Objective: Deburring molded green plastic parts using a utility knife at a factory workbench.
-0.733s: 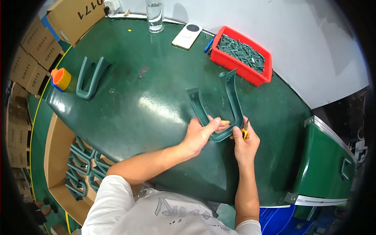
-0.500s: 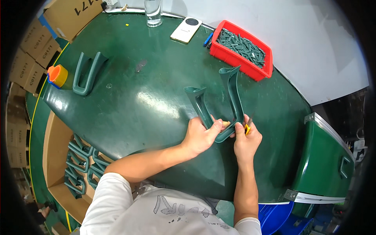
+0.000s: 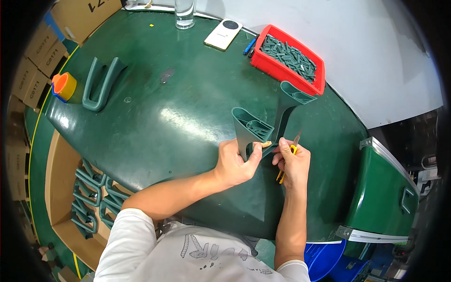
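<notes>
Here the left hand (image 3: 235, 162) is closed around the near bend of a dark green U-shaped plastic part (image 3: 263, 127), which stands on the green table (image 3: 155, 122) with its 2 arms rising toward the far right. The right hand (image 3: 293, 162) is curled shut on a yellow-handled knife (image 3: 287, 162), touching the part's right side. A red bin (image 3: 282, 70) sits just beyond the part. Left of the hands the tabletop lies open as far as a second U-shaped part (image 3: 101, 82) near the left edge.
</notes>
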Available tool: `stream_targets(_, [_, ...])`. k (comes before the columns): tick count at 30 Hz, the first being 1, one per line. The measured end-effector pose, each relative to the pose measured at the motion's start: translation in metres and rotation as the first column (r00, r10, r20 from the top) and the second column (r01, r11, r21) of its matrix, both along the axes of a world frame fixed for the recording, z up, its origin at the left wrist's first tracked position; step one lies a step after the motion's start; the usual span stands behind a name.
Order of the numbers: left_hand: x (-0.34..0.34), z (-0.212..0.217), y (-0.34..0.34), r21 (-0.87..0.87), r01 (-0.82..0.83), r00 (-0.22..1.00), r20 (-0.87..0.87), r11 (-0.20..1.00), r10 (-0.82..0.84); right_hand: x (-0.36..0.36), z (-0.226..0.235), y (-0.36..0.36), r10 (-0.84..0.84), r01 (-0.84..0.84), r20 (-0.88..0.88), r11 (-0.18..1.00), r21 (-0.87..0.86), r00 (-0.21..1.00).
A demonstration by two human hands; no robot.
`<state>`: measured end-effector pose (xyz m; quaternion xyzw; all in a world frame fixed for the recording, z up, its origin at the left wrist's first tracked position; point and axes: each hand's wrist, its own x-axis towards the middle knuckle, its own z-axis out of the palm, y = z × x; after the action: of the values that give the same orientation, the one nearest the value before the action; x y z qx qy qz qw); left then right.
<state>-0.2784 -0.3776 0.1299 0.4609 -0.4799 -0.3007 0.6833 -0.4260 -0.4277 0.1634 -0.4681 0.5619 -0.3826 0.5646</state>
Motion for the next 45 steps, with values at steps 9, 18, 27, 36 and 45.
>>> stream_targets(9, [0.011,0.004,0.0,-0.057,-0.005,0.992,0.125,0.998,0.012,0.013,-0.015,0.025,0.024,-0.128,0.398,0.963,0.236,0.917])
stream_targets(18, [0.022,0.0,-0.023,0.065,0.145,0.805,-0.589,0.987,-0.079,0.008,0.021,0.067,0.008,0.023,0.047,0.779,-0.627,0.999])
stream_targets(27, [0.024,0.008,-0.016,0.07,0.506,0.544,-0.799,0.859,-0.256,-0.007,0.06,-0.057,-0.133,-0.095,-0.404,0.863,-0.496,0.905])
stream_targets(36, [0.028,0.005,-0.018,-0.119,0.458,0.814,-0.341,0.881,-0.47,-0.001,0.005,0.0,0.133,-0.177,-0.231,0.967,-0.181,0.964])
stream_targets(45, [0.035,-0.01,-0.038,-0.29,-0.022,0.801,0.568,0.957,0.191,0.012,0.017,0.037,0.237,-0.295,0.285,0.938,0.18,0.929])
